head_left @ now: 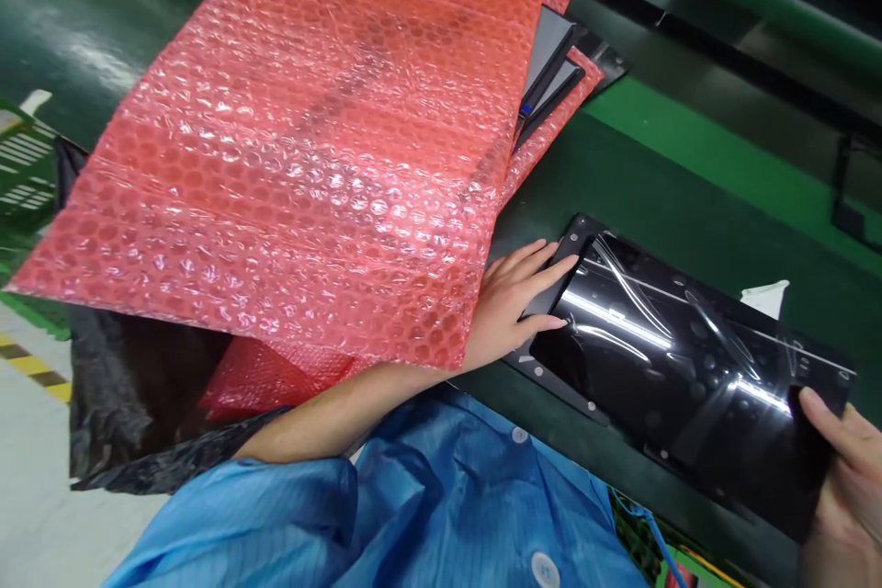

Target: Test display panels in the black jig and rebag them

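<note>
A glossy black panel [679, 372] with bright light reflections lies at a slant on the dark green table. Its left end rests over a flat dark piece [551, 280] with small round spots along its rim. My left hand [516, 299] lies with fingers stretched on that left end, the fingertips touching the panel's edge. My right hand [847, 469] grips the panel's right end, thumb on top and the other fingers mostly hidden. A large sheet of pink bubble wrap [331, 156] passes over my left wrist. Dark-edged grey panels [548, 60] stick out from its right side.
Below the wrap on the left hangs a black plastic bag [130, 395]. A green crate [28, 175] stands at the far left, by yellow and black floor tape [34, 367]. A white scrap [766, 299] lies behind the panel. A dark rail [661, 23] crosses the back.
</note>
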The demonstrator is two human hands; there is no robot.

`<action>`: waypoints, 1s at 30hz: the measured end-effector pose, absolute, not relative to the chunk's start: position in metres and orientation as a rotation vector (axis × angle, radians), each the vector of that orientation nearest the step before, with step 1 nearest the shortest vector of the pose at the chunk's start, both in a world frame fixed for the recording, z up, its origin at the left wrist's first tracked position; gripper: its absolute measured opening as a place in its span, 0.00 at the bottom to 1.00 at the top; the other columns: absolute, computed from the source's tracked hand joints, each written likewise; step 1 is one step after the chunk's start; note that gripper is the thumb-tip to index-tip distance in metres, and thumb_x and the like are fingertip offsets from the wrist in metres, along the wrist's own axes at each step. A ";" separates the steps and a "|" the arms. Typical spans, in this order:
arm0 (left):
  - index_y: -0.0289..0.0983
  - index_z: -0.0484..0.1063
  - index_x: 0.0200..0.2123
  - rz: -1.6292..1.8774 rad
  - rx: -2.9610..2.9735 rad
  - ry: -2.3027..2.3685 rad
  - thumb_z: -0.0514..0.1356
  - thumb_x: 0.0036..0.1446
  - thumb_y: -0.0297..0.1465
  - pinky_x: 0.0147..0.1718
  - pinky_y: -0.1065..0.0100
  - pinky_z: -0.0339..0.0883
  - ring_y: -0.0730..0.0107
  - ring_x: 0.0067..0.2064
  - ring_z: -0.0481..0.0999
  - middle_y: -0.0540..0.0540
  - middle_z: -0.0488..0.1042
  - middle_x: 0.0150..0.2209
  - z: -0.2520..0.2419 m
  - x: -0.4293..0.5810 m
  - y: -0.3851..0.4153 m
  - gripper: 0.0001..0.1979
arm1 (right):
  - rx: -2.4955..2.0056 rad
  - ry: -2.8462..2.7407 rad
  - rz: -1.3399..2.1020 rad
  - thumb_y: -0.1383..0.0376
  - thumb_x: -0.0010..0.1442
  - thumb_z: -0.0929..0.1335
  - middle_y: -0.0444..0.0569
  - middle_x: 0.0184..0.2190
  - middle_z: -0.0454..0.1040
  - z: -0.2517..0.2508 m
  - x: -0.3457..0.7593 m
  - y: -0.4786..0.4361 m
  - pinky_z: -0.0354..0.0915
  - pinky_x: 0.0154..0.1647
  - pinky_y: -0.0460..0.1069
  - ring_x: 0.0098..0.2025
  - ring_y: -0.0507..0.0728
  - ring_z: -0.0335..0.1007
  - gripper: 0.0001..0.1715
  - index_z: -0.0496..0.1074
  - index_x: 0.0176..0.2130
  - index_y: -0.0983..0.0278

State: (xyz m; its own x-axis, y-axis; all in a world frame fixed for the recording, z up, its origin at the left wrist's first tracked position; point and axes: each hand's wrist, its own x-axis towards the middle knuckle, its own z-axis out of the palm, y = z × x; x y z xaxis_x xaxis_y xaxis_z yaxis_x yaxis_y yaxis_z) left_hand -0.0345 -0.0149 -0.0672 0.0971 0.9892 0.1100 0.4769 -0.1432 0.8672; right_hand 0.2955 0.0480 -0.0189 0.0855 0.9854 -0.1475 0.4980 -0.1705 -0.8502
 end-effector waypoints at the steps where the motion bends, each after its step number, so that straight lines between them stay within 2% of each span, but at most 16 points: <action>1: 0.48 0.58 0.69 0.972 1.714 1.453 0.60 0.64 0.40 0.67 0.47 0.47 0.52 0.72 0.51 0.41 0.54 0.72 -0.067 -0.034 -0.015 0.31 | -1.767 -1.384 1.028 0.51 0.48 0.74 0.57 0.32 0.80 -0.019 0.294 0.050 0.76 0.43 0.66 0.41 0.72 0.79 0.13 0.76 0.30 0.56; 3: 0.45 0.59 0.68 0.963 1.731 1.462 0.60 0.64 0.39 0.68 0.48 0.47 0.52 0.73 0.50 0.40 0.54 0.72 -0.067 -0.033 -0.014 0.31 | -1.826 -1.176 1.102 0.54 0.41 0.77 0.59 0.34 0.80 -0.019 0.293 0.053 0.76 0.44 0.64 0.43 0.73 0.79 0.14 0.76 0.28 0.55; 6: 0.45 0.60 0.68 0.935 1.746 1.488 0.60 0.65 0.38 0.67 0.48 0.47 0.53 0.73 0.50 0.40 0.54 0.72 -0.065 -0.032 -0.014 0.30 | -1.867 -1.091 1.094 0.56 0.38 0.78 0.59 0.37 0.80 -0.019 0.292 0.056 0.75 0.42 0.62 0.44 0.72 0.78 0.14 0.76 0.27 0.54; 9: 0.48 0.63 0.66 0.909 1.741 1.505 0.61 0.64 0.35 0.67 0.47 0.48 0.54 0.73 0.51 0.41 0.55 0.71 -0.062 -0.032 -0.013 0.28 | -1.900 -1.023 1.091 0.58 0.37 0.78 0.58 0.39 0.80 -0.018 0.290 0.056 0.75 0.41 0.62 0.46 0.72 0.78 0.14 0.76 0.28 0.53; 13: 0.48 0.68 0.63 0.929 1.754 1.492 0.62 0.63 0.33 0.67 0.47 0.49 0.53 0.72 0.51 0.42 0.55 0.71 -0.061 -0.031 -0.013 0.25 | -1.949 -0.890 1.130 0.61 0.35 0.78 0.57 0.33 0.80 -0.018 0.289 0.057 0.75 0.41 0.62 0.45 0.72 0.78 0.16 0.77 0.29 0.53; 18: 0.45 0.75 0.57 0.887 1.826 1.519 0.60 0.65 0.31 0.65 0.44 0.51 0.49 0.72 0.51 0.38 0.54 0.71 -0.063 -0.029 -0.013 0.18 | -1.965 -0.906 1.184 0.60 0.38 0.78 0.56 0.33 0.80 -0.018 0.289 0.059 0.75 0.40 0.60 0.43 0.70 0.79 0.15 0.77 0.30 0.55; 22: 0.46 0.75 0.57 0.889 1.917 1.539 0.58 0.66 0.32 0.65 0.42 0.53 0.50 0.73 0.50 0.39 0.54 0.72 -0.066 -0.028 -0.015 0.17 | -1.955 -0.857 1.138 0.60 0.29 0.78 0.52 0.32 0.80 -0.013 0.280 0.057 0.77 0.38 0.60 0.38 0.69 0.79 0.24 0.75 0.32 0.57; 24: 0.44 0.75 0.57 0.894 1.953 1.547 0.58 0.66 0.32 0.65 0.42 0.53 0.50 0.72 0.51 0.36 0.53 0.71 -0.067 -0.028 -0.015 0.17 | -1.953 -0.837 1.144 0.62 0.25 0.79 0.49 0.31 0.79 -0.009 0.274 0.055 0.77 0.37 0.61 0.36 0.69 0.79 0.29 0.75 0.33 0.58; 27: 0.42 0.76 0.56 0.887 1.969 1.562 0.59 0.66 0.32 0.64 0.43 0.54 0.47 0.72 0.52 0.31 0.54 0.71 -0.067 -0.028 -0.016 0.17 | -1.984 -0.789 1.160 0.61 0.24 0.79 0.46 0.31 0.78 -0.004 0.264 0.055 0.77 0.36 0.58 0.35 0.65 0.78 0.31 0.74 0.33 0.58; 30: 0.42 0.76 0.55 0.884 1.973 1.585 0.60 0.65 0.32 0.64 0.43 0.56 0.48 0.72 0.53 0.32 0.55 0.70 -0.066 -0.026 -0.016 0.16 | -2.023 -0.791 1.157 0.59 0.23 0.79 0.45 0.31 0.78 -0.002 0.261 0.055 0.75 0.33 0.56 0.34 0.63 0.76 0.32 0.74 0.33 0.58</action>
State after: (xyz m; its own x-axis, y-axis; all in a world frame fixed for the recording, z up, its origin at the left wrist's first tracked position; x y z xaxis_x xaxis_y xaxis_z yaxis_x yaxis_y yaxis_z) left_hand -0.0258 -0.0159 -0.0660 0.1313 0.9714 0.1977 0.6782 -0.2334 0.6968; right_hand 0.2606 0.0554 -0.0021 0.4234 0.7654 -0.4846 0.1734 -0.5935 -0.7859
